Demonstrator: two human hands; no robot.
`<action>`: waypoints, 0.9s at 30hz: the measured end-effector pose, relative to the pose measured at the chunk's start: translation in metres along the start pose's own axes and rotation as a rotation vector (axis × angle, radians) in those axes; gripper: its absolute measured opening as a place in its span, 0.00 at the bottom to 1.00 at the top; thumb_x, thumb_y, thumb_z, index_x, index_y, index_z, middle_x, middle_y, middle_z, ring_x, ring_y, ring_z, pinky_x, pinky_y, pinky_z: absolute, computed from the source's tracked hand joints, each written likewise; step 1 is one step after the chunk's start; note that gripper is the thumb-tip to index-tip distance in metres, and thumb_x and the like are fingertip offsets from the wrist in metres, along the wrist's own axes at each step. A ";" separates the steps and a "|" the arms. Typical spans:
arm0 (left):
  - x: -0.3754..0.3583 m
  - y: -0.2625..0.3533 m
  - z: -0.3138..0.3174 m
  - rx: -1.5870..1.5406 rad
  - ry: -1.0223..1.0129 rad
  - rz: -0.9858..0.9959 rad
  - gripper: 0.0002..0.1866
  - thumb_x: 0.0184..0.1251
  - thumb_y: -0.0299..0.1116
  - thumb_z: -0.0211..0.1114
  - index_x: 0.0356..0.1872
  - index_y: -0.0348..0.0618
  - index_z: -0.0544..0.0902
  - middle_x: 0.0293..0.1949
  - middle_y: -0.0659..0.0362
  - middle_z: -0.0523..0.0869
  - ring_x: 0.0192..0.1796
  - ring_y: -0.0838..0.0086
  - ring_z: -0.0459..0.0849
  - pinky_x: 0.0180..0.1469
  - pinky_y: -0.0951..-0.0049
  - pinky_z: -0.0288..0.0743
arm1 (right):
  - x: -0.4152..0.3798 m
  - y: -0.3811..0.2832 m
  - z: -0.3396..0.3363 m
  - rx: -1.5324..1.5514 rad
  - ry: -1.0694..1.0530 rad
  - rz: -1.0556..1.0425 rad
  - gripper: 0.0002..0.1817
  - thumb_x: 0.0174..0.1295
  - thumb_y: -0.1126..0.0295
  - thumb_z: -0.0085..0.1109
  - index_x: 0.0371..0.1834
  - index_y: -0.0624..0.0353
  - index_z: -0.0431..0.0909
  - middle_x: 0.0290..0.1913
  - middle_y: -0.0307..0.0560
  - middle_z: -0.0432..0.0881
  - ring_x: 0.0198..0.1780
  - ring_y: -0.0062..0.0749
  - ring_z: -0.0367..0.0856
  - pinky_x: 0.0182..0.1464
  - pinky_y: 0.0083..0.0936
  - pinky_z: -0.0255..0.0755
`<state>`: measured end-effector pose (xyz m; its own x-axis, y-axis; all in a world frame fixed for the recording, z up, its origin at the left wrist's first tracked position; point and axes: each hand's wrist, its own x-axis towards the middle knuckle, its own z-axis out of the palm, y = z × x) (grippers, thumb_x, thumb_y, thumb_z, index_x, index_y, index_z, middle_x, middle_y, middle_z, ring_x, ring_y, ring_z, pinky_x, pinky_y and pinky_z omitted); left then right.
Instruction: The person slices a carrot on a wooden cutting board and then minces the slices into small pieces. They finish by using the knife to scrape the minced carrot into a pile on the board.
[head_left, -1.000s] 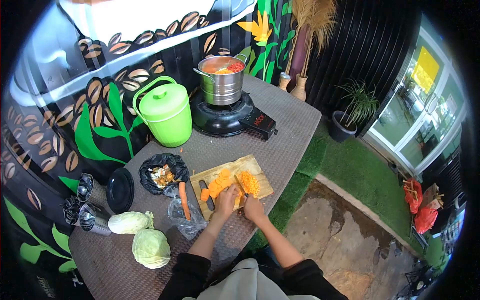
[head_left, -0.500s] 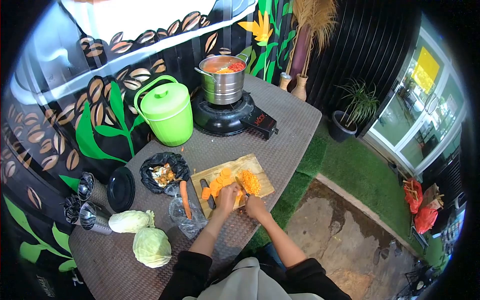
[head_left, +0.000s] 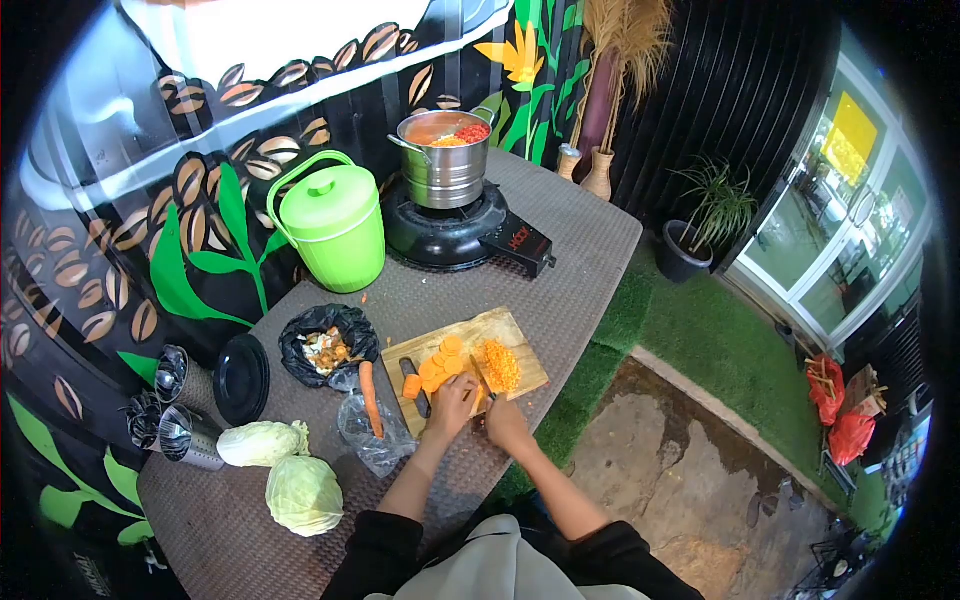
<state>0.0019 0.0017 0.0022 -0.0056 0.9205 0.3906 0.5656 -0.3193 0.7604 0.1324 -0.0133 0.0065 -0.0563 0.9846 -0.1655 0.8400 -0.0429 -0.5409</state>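
A wooden cutting board [head_left: 428, 333] lies near the table's front edge. Round carrot slices [head_left: 447, 352] are spread on its left half, and a pile of diced carrot [head_left: 500, 368] sits on the right. My right hand [head_left: 508, 424] is closed around the handle of a knife [head_left: 479, 373], its blade pointing away from me beside the dice. My left hand [head_left: 457, 397] bends its fingers down on carrot at the board's near side, left of the blade; the fingers partly hide that carrot. A dark-handled tool [head_left: 411, 375] rests at the board's left, next to a thick carrot chunk [head_left: 412, 387].
A whole carrot [head_left: 370, 400] lies on a clear plastic bag [head_left: 372, 445]. Behind it is a black bag of scraps [head_left: 298, 350]. Two cabbages [head_left: 304, 495] sit front left. A steel pot [head_left: 445, 178] stands on a black stove [head_left: 430, 240], beside a green lidded bucket [head_left: 335, 235].
My right hand has shifted slightly left and nearer to me with the knife. The blade now stands a little apart from the left fingers, which have barely moved.
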 end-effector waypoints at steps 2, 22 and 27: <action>0.002 0.001 -0.002 -0.036 -0.032 -0.041 0.07 0.56 0.20 0.65 0.36 0.34 0.78 0.30 0.50 0.84 0.37 0.62 0.87 0.38 0.67 0.78 | -0.010 -0.011 -0.002 0.005 -0.003 0.041 0.22 0.72 0.57 0.41 0.46 0.71 0.69 0.36 0.71 0.81 0.42 0.68 0.80 0.45 0.53 0.74; 0.004 0.002 0.001 -0.144 0.014 -0.112 0.18 0.54 0.15 0.66 0.45 0.38 0.72 0.37 0.54 0.83 0.38 0.69 0.86 0.40 0.72 0.79 | 0.014 -0.006 -0.020 0.004 -0.126 0.010 0.22 0.71 0.56 0.42 0.47 0.69 0.69 0.40 0.71 0.81 0.45 0.64 0.81 0.47 0.51 0.75; -0.003 0.002 0.001 -0.240 0.041 -0.112 0.19 0.54 0.15 0.66 0.46 0.38 0.72 0.36 0.54 0.83 0.39 0.70 0.86 0.41 0.73 0.79 | -0.009 -0.008 -0.008 -0.052 -0.008 -0.014 0.22 0.71 0.55 0.42 0.46 0.69 0.68 0.38 0.72 0.80 0.44 0.62 0.82 0.46 0.53 0.74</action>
<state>0.0042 -0.0011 0.0020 -0.0932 0.9448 0.3140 0.3478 -0.2646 0.8995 0.1303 -0.0204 0.0195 -0.0724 0.9837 -0.1647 0.8659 -0.0199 -0.4999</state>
